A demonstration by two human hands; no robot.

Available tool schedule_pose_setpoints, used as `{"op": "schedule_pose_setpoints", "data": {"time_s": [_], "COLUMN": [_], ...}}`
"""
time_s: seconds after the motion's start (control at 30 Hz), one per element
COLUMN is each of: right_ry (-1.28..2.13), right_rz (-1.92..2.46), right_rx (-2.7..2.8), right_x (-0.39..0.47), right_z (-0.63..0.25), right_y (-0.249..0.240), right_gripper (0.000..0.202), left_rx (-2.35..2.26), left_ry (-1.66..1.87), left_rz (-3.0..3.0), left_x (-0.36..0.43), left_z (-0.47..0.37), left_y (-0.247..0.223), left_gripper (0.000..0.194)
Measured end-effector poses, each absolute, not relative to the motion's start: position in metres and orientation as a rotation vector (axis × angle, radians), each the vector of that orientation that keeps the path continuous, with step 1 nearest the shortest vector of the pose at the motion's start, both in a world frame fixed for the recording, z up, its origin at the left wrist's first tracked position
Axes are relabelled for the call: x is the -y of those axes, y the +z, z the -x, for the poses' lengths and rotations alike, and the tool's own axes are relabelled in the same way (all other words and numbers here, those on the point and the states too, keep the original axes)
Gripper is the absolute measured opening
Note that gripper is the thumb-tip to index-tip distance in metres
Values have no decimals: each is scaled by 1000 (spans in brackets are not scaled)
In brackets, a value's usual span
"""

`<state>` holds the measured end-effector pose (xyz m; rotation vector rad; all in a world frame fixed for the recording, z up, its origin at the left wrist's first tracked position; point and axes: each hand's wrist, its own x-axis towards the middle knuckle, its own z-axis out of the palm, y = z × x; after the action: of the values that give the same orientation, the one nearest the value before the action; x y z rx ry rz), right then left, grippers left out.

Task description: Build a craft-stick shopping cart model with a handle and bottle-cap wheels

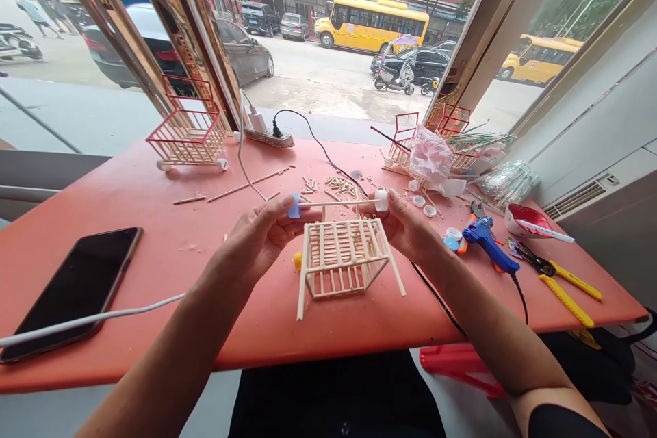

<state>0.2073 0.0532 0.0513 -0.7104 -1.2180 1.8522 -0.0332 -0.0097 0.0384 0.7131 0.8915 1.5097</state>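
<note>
In front of me is a small cart frame (341,246) built from thin wooden sticks, tilted on the table with two longer sticks pointing toward me. A thin crossbar stick (339,203) runs along its far side. My left hand (264,229) pinches the blue bottle cap (294,206) at the bar's left end. At the right end, my right hand (408,222) has its fingers on a white bottle cap (380,200). Part of a yellow cap (298,261) shows low on the frame's left side. Some of the fingers are hidden behind the bar and caps.
Cut stick pieces (341,186) lie beyond the frame. Rightward are a blue glue gun (487,239), yellow-handled pliers (564,287), loose caps (418,200) and a red bowl (521,222). A red-trimmed stick cart (187,130), power strip (269,138) and phone (74,287) occupy the left.
</note>
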Motion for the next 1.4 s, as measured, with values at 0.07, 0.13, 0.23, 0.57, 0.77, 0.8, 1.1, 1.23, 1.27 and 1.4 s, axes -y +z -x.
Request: {"op": "schedule_pose_setpoints", "data": {"time_s": [0.07, 0.13, 0.23, 0.57, 0.77, 0.8, 1.1, 1.23, 1.27, 1.4], "right_ry": [1836, 1807, 1771, 1730, 1751, 1747, 1741, 1736, 1738, 1745], "right_rz": [691, 675, 686, 686, 661, 660, 662, 631, 619, 593], "right_rx": [1228, 1245, 1271, 1275, 1267, 1265, 1264, 1273, 1272, 1266], "right_x": [-53, -54, -55, -54, -51, -50, -50, -51, -51, -51], "right_z": [-207, -208, -208, -207, -207, -207, -209, -210, -209, -209], "right_y": [50, 49, 47, 44, 48, 49, 48, 46, 45, 45], "right_gripper": [48, 49, 51, 52, 49, 49, 50, 50, 48, 46], "left_rx": [-897, -912, -930, -922, -882, -882, -866, -840, -833, -831], "left_ry": [1511, 1516, 1513, 1502, 1506, 1505, 1497, 1492, 1492, 1481], "left_rz": [-715, -729, -751, -731, -729, -726, -726, -732, -731, -722], "left_x": [10, 10, 10, 10, 10, 11, 10, 10, 10, 10], "left_z": [33, 33, 33, 33, 32, 32, 31, 32, 32, 31], "left_y": [38, 38, 37, 36, 37, 37, 35, 34, 34, 33], "left_gripper": [17, 17, 22, 22, 19, 19, 17, 24, 25, 25]}}
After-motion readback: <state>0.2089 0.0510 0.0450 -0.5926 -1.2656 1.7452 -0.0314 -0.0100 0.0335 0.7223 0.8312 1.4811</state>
